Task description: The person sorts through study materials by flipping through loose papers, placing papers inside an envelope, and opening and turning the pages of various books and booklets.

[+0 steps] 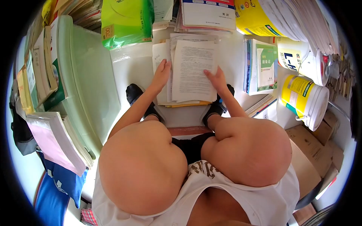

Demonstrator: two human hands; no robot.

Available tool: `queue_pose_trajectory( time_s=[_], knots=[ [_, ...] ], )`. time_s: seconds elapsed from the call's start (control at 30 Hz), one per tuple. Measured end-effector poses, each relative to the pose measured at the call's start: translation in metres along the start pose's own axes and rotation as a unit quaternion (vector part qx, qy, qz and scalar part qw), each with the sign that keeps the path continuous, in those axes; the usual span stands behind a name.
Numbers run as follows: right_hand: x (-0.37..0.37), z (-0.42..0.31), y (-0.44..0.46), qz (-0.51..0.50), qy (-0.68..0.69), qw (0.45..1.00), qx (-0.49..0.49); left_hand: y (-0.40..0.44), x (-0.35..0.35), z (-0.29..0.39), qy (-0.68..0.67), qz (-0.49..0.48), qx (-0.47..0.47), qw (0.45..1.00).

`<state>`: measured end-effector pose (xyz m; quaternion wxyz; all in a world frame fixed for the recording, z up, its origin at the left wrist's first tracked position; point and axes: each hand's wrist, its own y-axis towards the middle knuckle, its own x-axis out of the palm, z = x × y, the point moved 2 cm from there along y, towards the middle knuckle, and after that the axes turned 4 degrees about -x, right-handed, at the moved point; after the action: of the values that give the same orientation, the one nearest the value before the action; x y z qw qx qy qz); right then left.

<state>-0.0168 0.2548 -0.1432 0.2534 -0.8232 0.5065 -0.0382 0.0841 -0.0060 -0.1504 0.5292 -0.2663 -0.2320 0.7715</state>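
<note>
A stack of printed sheets [194, 73] lies between my two hands, on top of other papers on the floor between my feet. My left hand [162, 74] is at the stack's left edge, its fingers stretched out along the side. On the opposite edge, my right hand [217, 79] has its thumb over the top sheet and its fingers along the side, closed on the edge. Beneath the sheets, a paler paper pile [160, 52] shows at the left, and a yellow-orange edge [201, 104] sticks out at the bottom.
A green tissue pack [128, 22] and book stack [207, 15] stand beyond the papers. Booklets [260, 66] and yellow-and-white buckets [303, 100] line the right. A pale green bin [90, 71] and pink-covered book [56, 139] are left. My black shoes [135, 94] flank the papers.
</note>
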Motion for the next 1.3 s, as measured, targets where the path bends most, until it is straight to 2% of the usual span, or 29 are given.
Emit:
queue_pose_trajectory(
  time_s=[0.1,0.23,0.3,0.33,0.4,0.43,0.47,0.53,0.6,0.63,0.67,0.7,0.73,0.8,0.87,0.93,0.97,1.0,1.03,1.07,1.17,1.2,1.27,1.3],
  knots=[
    [0.003,0.001,-0.002,0.002,-0.036,0.999,-0.028,0.002,0.005,-0.003,-0.049,-0.045,-0.030,0.997],
    [0.001,-0.008,-0.006,0.014,-0.078,0.997,-0.019,0.005,0.000,-0.008,-0.043,-0.030,-0.005,0.999],
    [0.000,-0.008,-0.008,0.020,-0.090,0.996,-0.015,-0.006,0.003,0.013,-0.101,-0.105,-0.043,0.988],
    [-0.001,-0.005,-0.008,0.015,-0.091,0.996,-0.019,-0.004,0.005,0.011,-0.101,-0.106,-0.043,0.988],
    [0.000,-0.002,-0.007,0.009,-0.092,0.995,-0.023,0.003,0.010,0.001,-0.034,-0.094,0.055,0.993],
    [0.000,-0.002,-0.006,0.007,-0.117,0.992,-0.039,0.009,0.014,-0.013,-0.034,-0.095,0.055,0.993],
    [0.001,-0.002,-0.005,0.005,-0.143,0.988,-0.056,0.016,0.016,-0.025,-0.004,-0.058,0.092,0.994],
    [0.002,-0.013,-0.008,0.008,-0.186,0.981,-0.051,0.009,0.014,-0.010,0.025,-0.020,0.130,0.991],
    [0.000,-0.024,-0.005,0.013,-0.229,0.972,-0.047,-0.006,0.011,0.015,0.064,-0.030,0.187,0.980],
    [-0.003,-0.029,-0.003,0.065,-0.240,0.963,-0.101,-0.006,0.010,0.014,0.064,-0.030,0.188,0.980],
    [-0.007,-0.034,-0.003,0.117,-0.250,0.949,-0.154,-0.006,0.008,0.012,0.005,-0.058,0.179,0.982],
    [-0.007,-0.041,-0.003,0.120,-0.250,0.948,-0.154,-0.008,0.007,0.017,-0.054,-0.087,0.170,0.980],
    [-0.006,-0.052,-0.005,0.134,-0.029,0.977,-0.165,-0.011,0.006,0.023,-0.054,-0.089,0.172,0.980],
    [-0.014,-0.051,-0.005,0.143,0.193,0.956,-0.170,-0.022,0.001,0.036,-0.073,-0.139,0.110,0.982],
    [-0.027,-0.035,-0.001,-0.033,0.197,0.979,-0.042,-0.032,-0.006,0.057,-0.032,-0.143,0.112,0.983],
    [-0.028,-0.056,-0.007,-0.041,0.175,0.983,-0.041,-0.034,-0.012,0.075,0.009,-0.145,0.115,0.983],
    [-0.027,-0.070,-0.012,-0.051,0.152,0.986,-0.037,-0.033,-0.016,0.082,0.067,-0.116,0.159,0.978],
    [-0.025,-0.080,-0.016,-0.051,0.153,0.986,-0.037,-0.035,-0.020,0.090,0.125,-0.087,0.202,0.967],
    [-0.024,-0.092,-0.021,-0.003,0.144,0.985,-0.094,-0.043,-0.023,0.104,0.125,-0.086,0.201,0.968],
    [-0.025,-0.102,-0.025,0.045,0.134,0.978,-0.151,-0.057,-0.025,0.124,0.110,-0.083,0.286,0.948],
    [-0.027,-0.125,-0.031,0.083,0.074,0.980,-0.166,-0.057,-0.023,0.135,0.013,-0.076,0.371,0.926],
    [-0.025,-0.123,-0.028,0.082,0.075,0.980,-0.166,-0.052,-0.025,0.134,0.040,-0.052,0.390,0.918],
    [-0.020,-0.104,-0.013,0.061,0.048,0.987,-0.139,-0.025,-0.021,0.111,0.102,-0.082,0.235,0.963],
    [-0.017,-0.095,-0.005,0.051,0.035,0.990,-0.130,-0.006,-0.018,0.085,0.102,-0.083,0.238,0.962]
  ],
)
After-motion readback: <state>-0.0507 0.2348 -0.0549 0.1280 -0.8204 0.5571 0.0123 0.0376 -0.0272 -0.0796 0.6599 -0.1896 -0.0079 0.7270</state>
